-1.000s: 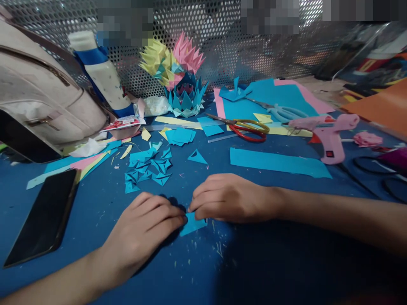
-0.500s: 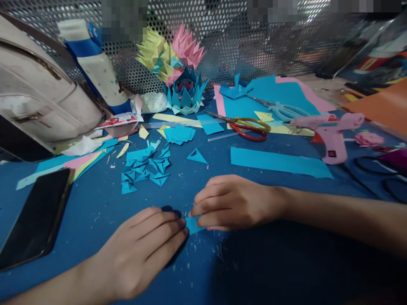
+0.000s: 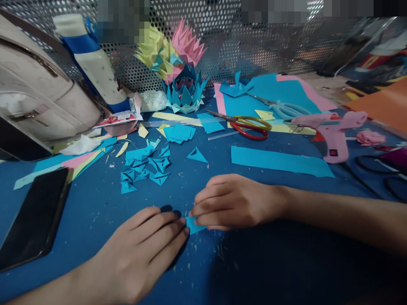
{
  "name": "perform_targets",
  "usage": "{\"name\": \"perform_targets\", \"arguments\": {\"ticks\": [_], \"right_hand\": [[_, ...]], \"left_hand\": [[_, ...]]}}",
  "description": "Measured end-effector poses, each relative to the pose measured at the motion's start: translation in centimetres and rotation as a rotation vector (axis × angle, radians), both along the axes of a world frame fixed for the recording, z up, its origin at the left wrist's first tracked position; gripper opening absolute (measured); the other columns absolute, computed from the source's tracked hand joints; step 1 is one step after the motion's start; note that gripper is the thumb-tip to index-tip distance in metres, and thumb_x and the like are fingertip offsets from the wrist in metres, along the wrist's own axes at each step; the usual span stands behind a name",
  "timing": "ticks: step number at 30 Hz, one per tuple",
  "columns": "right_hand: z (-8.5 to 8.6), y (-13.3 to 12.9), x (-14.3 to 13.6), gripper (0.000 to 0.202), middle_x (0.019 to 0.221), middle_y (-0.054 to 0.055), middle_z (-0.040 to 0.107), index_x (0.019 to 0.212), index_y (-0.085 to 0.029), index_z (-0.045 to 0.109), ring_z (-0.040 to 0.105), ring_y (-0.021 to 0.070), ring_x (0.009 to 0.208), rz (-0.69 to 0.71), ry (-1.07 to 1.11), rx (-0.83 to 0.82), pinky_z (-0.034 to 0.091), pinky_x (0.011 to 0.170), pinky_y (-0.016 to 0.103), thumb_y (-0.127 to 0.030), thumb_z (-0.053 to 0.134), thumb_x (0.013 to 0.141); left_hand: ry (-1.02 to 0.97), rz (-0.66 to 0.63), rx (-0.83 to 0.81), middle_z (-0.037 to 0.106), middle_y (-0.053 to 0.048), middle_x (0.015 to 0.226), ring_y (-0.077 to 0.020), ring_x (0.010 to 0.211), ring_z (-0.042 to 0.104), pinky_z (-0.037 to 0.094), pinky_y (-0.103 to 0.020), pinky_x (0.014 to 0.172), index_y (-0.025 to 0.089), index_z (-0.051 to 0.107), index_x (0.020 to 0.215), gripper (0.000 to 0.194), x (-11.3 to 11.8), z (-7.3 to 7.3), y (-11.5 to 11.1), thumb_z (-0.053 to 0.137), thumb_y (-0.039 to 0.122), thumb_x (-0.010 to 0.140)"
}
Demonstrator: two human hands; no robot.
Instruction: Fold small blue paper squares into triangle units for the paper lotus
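A small piece of blue paper (image 3: 194, 226) lies flat on the blue tabletop between my hands. My left hand (image 3: 148, 250) presses its left edge with the fingertips, fingers held together. Over the right part of the same paper, my right hand (image 3: 230, 203) has its fingers curled and pinched down, covering that end. Beyond the hands lie a folded blue paper triangle (image 3: 197, 155) and a cluster of several folded blue paper pieces (image 3: 148, 165). A stack of blue paper squares (image 3: 179, 133) sits behind them.
Toward the back are scissors (image 3: 251, 127), light-blue scissors (image 3: 288, 109), a pink glue gun (image 3: 335, 131) and a long blue paper strip (image 3: 280, 161). Folded-paper flowers (image 3: 186, 91) stand by the perforated metal panel. On the left are a phone (image 3: 36, 216), a bottle (image 3: 95, 67) and a bag (image 3: 41, 89).
Almost nothing differs. My right fingers have shifted very slightly on the paper, and the view has moved a little.
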State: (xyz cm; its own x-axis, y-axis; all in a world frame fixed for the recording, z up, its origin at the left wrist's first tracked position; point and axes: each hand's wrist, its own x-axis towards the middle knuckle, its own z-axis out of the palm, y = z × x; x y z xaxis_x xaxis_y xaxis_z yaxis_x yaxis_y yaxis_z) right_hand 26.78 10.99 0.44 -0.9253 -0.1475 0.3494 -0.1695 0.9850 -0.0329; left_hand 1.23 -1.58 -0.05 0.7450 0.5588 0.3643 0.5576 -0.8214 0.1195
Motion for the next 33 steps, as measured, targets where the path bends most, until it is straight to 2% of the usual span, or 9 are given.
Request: {"name": "perform_targets", "arguments": {"ticks": [7,12,18,21,28,33], "right_hand": [[0.2,0.0,-0.1,0.026,0.120,-0.002,0.071,0.112,-0.022,0.067,0.063,0.0142,0.112,0.015,0.035,0.008,0.050,0.087,0.032,-0.027,0.043,0.104],[0.6,0.0,-0.2,0.024,0.118,0.001,0.071,0.113,-0.016,0.065,0.063,0.0155,0.111,0.023,0.040,0.000,0.049,0.084,0.033,-0.025,0.045,0.103],[0.7,-0.2,-0.4,0.025,0.118,0.003,0.071,0.112,-0.014,0.065,0.060,0.0175,0.115,0.041,0.027,0.016,0.046,0.082,0.034,-0.020,0.042,0.104],[0.6,-0.5,-0.5,0.025,0.116,0.004,0.071,0.112,-0.013,0.064,0.059,0.0170,0.114,0.016,0.042,-0.029,0.045,0.083,0.033,-0.024,0.044,0.104],[0.9,-1.1,-0.5,0.026,0.116,0.003,0.070,0.112,-0.015,0.064,0.058,0.0166,0.114,-0.026,0.023,-0.075,0.044,0.085,0.032,-0.029,0.043,0.104],[0.9,-1.4,-0.5,0.027,0.114,0.001,0.072,0.104,-0.016,0.066,0.059,0.0155,0.114,-0.027,0.027,-0.065,0.045,0.089,0.031,-0.028,0.041,0.105]], "left_hand": [[0.005,0.064,0.059,0.071,-0.004,0.117,-0.0217,0.114,0.057,0.030,-0.041,0.106,0.013,0.067,0.116,0.032,0.3,0.2,0.1,0.037,0.012,0.105],[-0.008,0.084,0.051,0.073,-0.003,0.111,-0.0197,0.109,0.058,0.032,-0.040,0.103,0.016,0.068,0.113,0.035,0.4,0.2,0.2,0.033,0.014,0.107],[-0.066,0.020,0.024,0.074,-0.001,0.102,-0.0165,0.104,0.060,0.036,-0.038,0.100,0.018,0.068,0.112,0.031,-0.1,0.1,1.3,0.037,0.013,0.106],[-0.040,-0.012,0.041,0.073,-0.003,0.101,-0.0169,0.103,0.060,0.037,-0.038,0.099,0.016,0.067,0.114,0.031,-0.1,0.2,1.5,0.037,0.013,0.106],[0.062,-0.022,0.118,0.072,-0.009,0.109,-0.0223,0.105,0.060,0.037,-0.040,0.101,0.008,0.068,0.115,0.038,0.8,1.0,-0.2,0.032,0.011,0.104],[0.054,0.043,0.155,0.073,-0.010,0.107,-0.0229,0.101,0.062,0.037,-0.040,0.101,0.009,0.069,0.115,0.042,1.3,0.8,-1.5,0.029,0.013,0.103]]}}
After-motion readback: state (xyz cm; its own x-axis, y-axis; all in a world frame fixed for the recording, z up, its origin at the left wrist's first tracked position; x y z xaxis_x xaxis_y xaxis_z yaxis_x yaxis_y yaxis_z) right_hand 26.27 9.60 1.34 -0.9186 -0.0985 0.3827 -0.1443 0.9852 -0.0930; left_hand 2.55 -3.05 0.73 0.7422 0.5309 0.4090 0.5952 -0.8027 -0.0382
